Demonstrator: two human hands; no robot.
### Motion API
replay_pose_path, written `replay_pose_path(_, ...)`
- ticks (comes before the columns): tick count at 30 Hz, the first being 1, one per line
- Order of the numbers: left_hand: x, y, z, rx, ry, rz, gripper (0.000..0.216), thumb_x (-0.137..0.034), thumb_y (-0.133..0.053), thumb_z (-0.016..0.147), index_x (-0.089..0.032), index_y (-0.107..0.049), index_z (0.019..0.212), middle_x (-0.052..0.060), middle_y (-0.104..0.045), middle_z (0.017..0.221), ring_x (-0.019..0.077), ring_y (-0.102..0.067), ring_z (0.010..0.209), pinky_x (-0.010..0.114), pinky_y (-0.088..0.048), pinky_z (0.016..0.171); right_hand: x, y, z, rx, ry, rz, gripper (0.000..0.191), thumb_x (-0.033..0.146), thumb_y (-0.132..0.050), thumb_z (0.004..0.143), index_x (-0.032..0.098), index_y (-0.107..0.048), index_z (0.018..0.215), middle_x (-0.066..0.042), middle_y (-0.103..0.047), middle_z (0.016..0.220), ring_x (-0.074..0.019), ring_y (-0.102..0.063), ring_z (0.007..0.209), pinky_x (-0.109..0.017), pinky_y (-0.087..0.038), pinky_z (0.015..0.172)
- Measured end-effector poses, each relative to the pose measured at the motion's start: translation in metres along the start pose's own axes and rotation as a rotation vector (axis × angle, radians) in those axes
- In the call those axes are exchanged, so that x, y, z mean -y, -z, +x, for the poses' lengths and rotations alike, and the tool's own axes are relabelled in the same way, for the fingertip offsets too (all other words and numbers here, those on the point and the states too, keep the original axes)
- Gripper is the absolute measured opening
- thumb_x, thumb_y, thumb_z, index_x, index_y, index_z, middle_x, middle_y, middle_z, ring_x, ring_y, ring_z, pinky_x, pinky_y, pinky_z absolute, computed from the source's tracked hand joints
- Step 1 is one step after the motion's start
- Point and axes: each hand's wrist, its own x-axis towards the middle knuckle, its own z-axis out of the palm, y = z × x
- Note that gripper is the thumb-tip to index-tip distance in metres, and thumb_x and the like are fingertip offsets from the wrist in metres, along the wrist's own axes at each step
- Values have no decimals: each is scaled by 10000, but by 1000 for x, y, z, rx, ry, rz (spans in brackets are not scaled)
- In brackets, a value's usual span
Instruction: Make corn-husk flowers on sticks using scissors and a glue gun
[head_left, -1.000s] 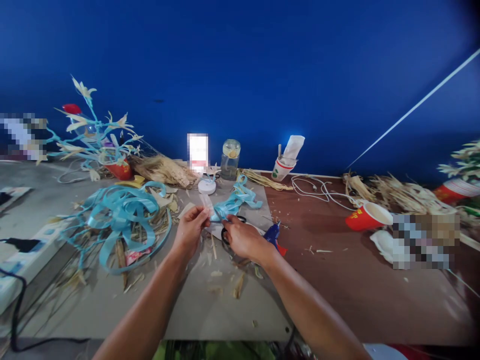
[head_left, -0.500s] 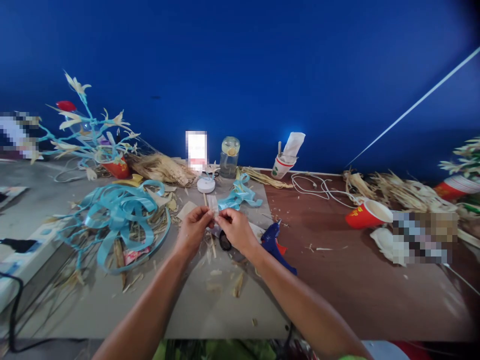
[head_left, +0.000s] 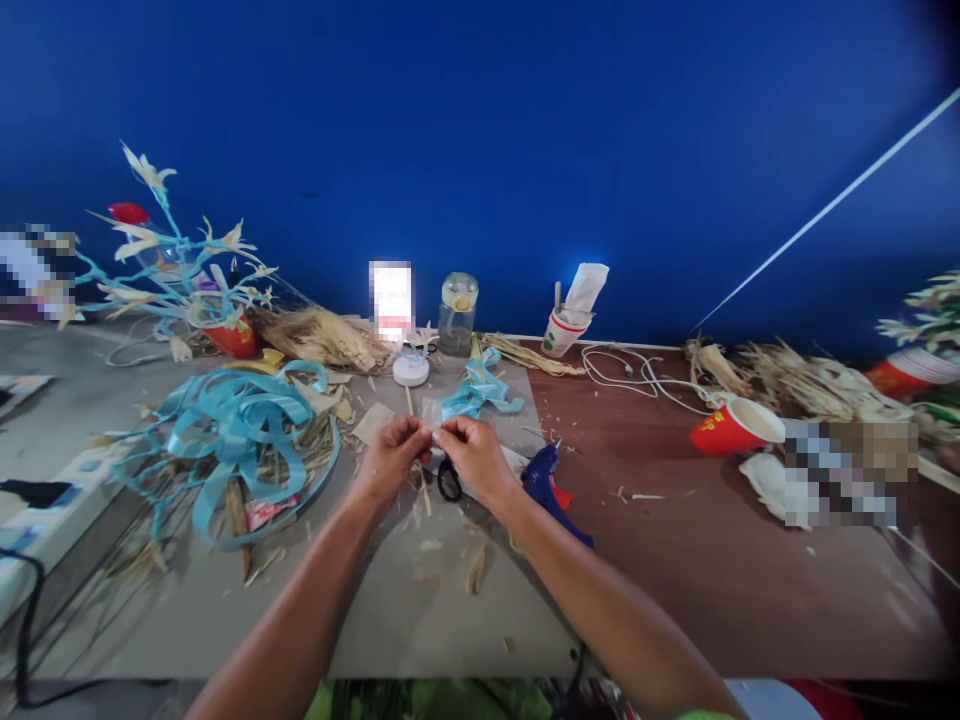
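My left hand (head_left: 391, 455) and my right hand (head_left: 471, 455) meet over the grey board, fingertips pinched together on a small pale strip of husk (head_left: 429, 412) that sticks up between them. Black-handled scissors (head_left: 449, 482) lie on the board just under my right hand. A blue glue gun (head_left: 546, 478) lies right of my right wrist. A short length of light blue ribbon (head_left: 477, 391) lies just beyond my hands.
A big tangle of blue ribbon (head_left: 240, 430) lies left. Behind stand a red cup with a blue-stemmed husk flower spray (head_left: 225, 335), a glass jar (head_left: 457, 315), a white paper cup (head_left: 561, 335), a white cable (head_left: 630, 378). A tipped red cup (head_left: 731, 428) and dry husks (head_left: 810, 385) lie right.
My right hand came off the scissors, which now lie on the board, and joined the left hand on the pale strip. Both hands drew slightly closer together.
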Motion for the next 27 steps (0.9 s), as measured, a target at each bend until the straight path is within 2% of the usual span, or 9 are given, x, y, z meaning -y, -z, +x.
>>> replay_pose_path(7,0,1,0,44,-55,135,323,-455,-658,692,-151,-554,660,-30,-501,528,83,-430,490,207,-330,483,2,-3,-3,7,-28,65,168,310,-542,684,172,-555,589,32,-512,559,-106,-441,558,-235,-349,565)
replay_pose_path(11,-1,0,-1,69,-51,153,306,-445,-658,686,-158,-560,639,-29,-499,508,87,-424,464,210,-328,460,3,-5,-2,58,-165,266,139,280,-535,624,182,-501,533,53,-446,509,-83,-354,495,-228,-285,504)
replay_pose_path(16,-7,-3,-2,44,18,136,265,-391,-694,630,-152,-580,618,-23,-512,504,85,-423,457,208,-324,452,7,1,2,151,-291,527,76,236,-546,553,179,-497,553,45,-472,506,-74,-342,467,-222,-237,472)
replay_pose_path(20,-9,-1,-1,-3,43,143,249,-357,-695,613,-153,-558,579,-31,-500,489,77,-422,450,198,-325,453,13,13,4,184,-291,720,99,216,-546,538,185,-453,527,32,-463,504,-85,-353,477,-226,-225,469)
replay_pose_path(23,-7,0,0,-25,73,121,247,-353,-689,624,-153,-547,595,-40,-491,477,67,-420,438,188,-309,449,20,24,7,184,-254,837,121,214,-545,545,191,-429,518,32,-462,521,-78,-322,459,-241,-276,493)
replay_pose_path(27,-7,0,-1,-36,105,29,261,-351,-702,622,-157,-527,612,-54,-470,470,61,-429,430,186,-318,454,24,36,12,66,-165,879,149,263,-533,617,200,-422,541,45,-449,546,-71,-288,439,-268,-338,532)
